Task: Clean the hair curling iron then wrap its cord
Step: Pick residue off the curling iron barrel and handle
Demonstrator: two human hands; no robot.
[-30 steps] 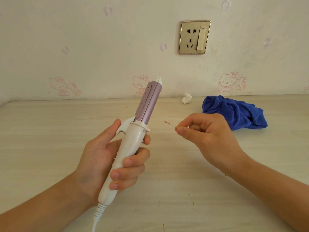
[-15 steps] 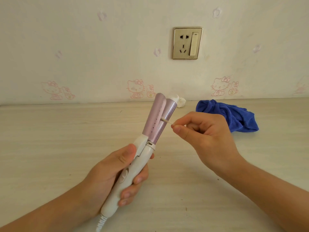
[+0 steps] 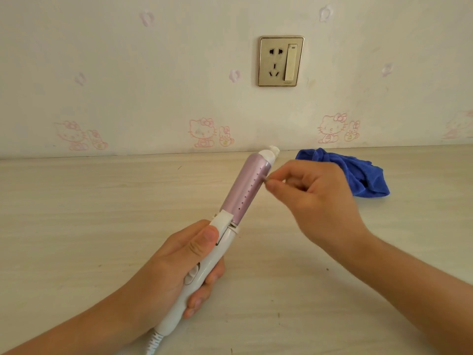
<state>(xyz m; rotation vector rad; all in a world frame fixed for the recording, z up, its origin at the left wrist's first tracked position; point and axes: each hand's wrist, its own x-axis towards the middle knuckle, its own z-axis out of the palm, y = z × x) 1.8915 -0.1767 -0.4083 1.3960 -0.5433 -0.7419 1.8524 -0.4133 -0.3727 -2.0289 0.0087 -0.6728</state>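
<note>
One pale wood-grain bench (image 3: 76,226) fills the lower view, meeting the wallpapered wall along its far edge. One blue cloth (image 3: 358,175) lies crumpled near that far edge, partly hidden behind the right hand (image 3: 314,198). One curling iron (image 3: 225,226) is held above the bench's middle, tip tilted toward the far edge; the left hand (image 3: 176,267) has its fingers wrapped round the white handle. Its cord (image 3: 153,344) is cut off at the bottom (only the ribbed start shows). The right-hand fingers pinch one thin stick (image 3: 265,179), mostly hidden, its end touching the lilac barrel. One wall socket (image 3: 281,61) sits above.
</note>
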